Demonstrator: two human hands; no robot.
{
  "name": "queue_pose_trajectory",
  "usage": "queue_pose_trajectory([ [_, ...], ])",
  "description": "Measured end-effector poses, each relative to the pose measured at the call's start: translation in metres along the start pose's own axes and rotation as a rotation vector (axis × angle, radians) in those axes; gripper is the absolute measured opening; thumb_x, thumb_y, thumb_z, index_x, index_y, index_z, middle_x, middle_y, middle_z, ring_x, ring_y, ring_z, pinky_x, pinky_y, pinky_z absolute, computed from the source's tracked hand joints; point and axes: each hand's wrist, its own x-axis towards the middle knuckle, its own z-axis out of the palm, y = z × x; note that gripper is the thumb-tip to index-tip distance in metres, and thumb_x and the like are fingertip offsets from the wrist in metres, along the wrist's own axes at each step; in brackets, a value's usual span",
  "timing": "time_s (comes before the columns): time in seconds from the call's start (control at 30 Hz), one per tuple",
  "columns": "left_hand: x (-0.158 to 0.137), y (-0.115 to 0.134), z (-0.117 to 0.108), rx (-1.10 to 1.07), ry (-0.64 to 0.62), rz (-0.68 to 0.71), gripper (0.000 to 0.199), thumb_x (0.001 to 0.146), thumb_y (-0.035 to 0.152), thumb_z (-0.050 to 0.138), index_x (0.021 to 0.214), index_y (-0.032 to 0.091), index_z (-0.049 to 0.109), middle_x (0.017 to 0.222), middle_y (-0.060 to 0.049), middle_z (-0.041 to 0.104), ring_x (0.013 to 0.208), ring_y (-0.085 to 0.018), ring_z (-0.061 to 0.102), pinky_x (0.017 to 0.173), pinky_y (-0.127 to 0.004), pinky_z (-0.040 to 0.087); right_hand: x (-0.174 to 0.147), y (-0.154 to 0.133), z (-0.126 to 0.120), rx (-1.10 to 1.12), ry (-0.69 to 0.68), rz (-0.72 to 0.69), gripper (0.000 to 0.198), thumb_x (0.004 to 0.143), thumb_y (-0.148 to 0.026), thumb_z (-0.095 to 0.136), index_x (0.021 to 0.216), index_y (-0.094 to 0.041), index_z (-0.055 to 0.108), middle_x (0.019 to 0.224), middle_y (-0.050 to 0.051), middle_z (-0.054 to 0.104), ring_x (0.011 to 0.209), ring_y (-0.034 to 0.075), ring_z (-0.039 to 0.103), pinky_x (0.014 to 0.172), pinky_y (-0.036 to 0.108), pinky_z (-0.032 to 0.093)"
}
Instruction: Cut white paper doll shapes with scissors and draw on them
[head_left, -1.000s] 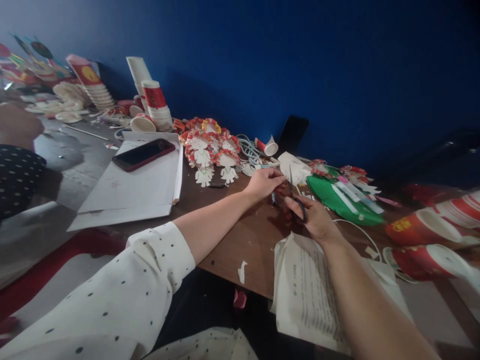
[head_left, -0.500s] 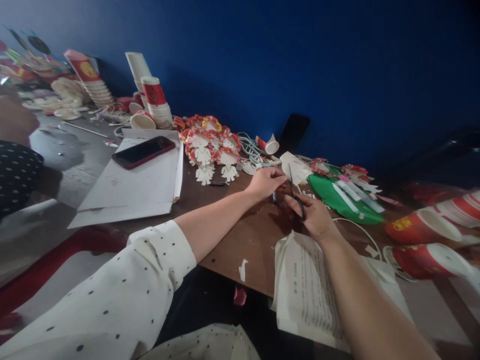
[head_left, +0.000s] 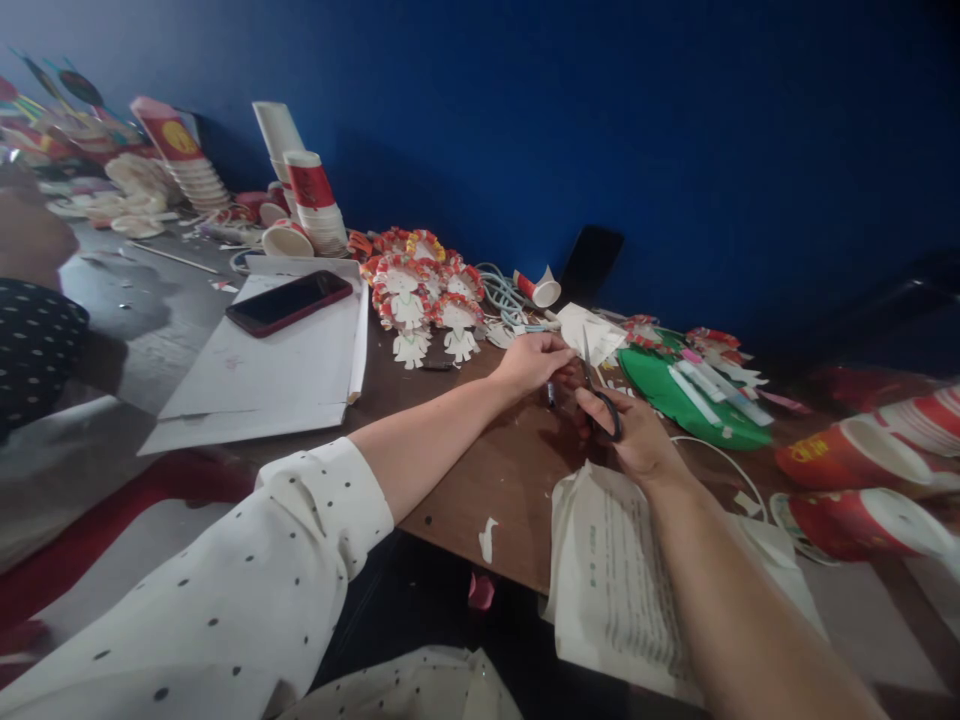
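Observation:
My left hand (head_left: 534, 362) is closed in a pinch at the lower left edge of a piece of white paper (head_left: 600, 335). Wrapped round the black handles of a pair of scissors (head_left: 611, 412) is my right hand (head_left: 636, 432). The blades point up and away, against the paper close to my left fingertips. How far the blades are apart is hard to make out. A small dark pen-like thing (head_left: 551, 394) shows below my left hand. Several paper dolls with red frilled edges (head_left: 405, 300) lie in a pile to the left.
A phone (head_left: 289, 303) rests on white sheets (head_left: 247, 385). Paper cups (head_left: 313, 200) stand stacked behind; more cups (head_left: 855, 450) lie at right. Markers (head_left: 697, 390) sit on a green disc (head_left: 652, 385). A tissue pack (head_left: 607, 570) overhangs the table's front edge. Another person's sleeve (head_left: 37, 350) is at left.
The white paper has turned and looks flatter now. My right hand and the scissors have shifted slightly right and down. My left hand has barely moved.

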Motion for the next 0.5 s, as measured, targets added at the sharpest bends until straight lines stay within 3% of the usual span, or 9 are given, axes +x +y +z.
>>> queue_pose_trajectory([
  [0.5, -0.001, -0.002, 0.002, -0.031, 0.017, -0.007, 0.014, 0.084, 0.011, 0.061, 0.070, 0.012, 0.059, 0.059, -0.001, 0.063, 0.058, -0.010, 0.062, 0.068, -0.026, 0.054, -0.007, -0.020, 0.006, -0.095, 0.034, -0.043, 0.060, 0.071, -0.070, 0.064, 0.097, -0.016, 0.075, 0.057, 0.001, 0.058, 0.054, 0.015, 0.051, 0.049, 0.026, 0.041],
])
